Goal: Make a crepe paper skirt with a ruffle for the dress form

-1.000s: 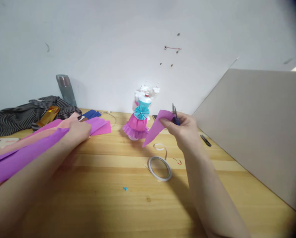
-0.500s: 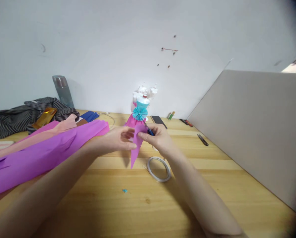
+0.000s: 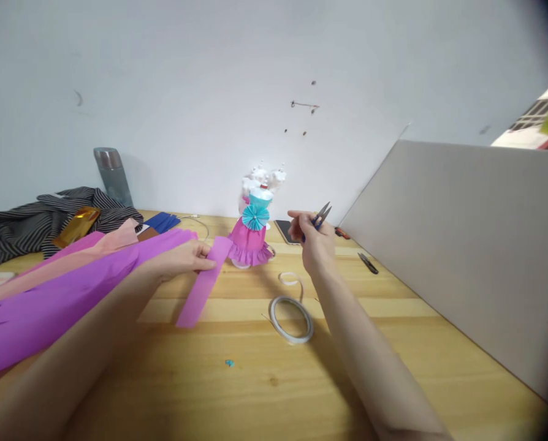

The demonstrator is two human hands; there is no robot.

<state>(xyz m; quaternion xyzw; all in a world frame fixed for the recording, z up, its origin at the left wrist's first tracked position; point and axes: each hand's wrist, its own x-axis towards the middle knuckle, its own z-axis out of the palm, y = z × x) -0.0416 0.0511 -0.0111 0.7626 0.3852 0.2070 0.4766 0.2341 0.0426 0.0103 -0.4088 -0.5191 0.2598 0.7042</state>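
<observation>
My left hand pinches the top of a purple crepe paper strip that hangs down to the wooden table. My right hand is raised beside it and grips small blue-handled scissors with the blades parted and pointing up. Between the hands, further back, stands a small doll figure in a pink paper skirt with a teal fan bow. A roll of thin double-sided tape lies on the table below my right hand.
Long purple and pink crepe sheets lie at the left, with striped cloth, a gold packet and a grey flask behind. A phone and small clippers lie near a grey board at the right.
The purple strip passed from my right hand to my left, which carried it leftward. My right hand pulled away to the right and lifted the scissors.
</observation>
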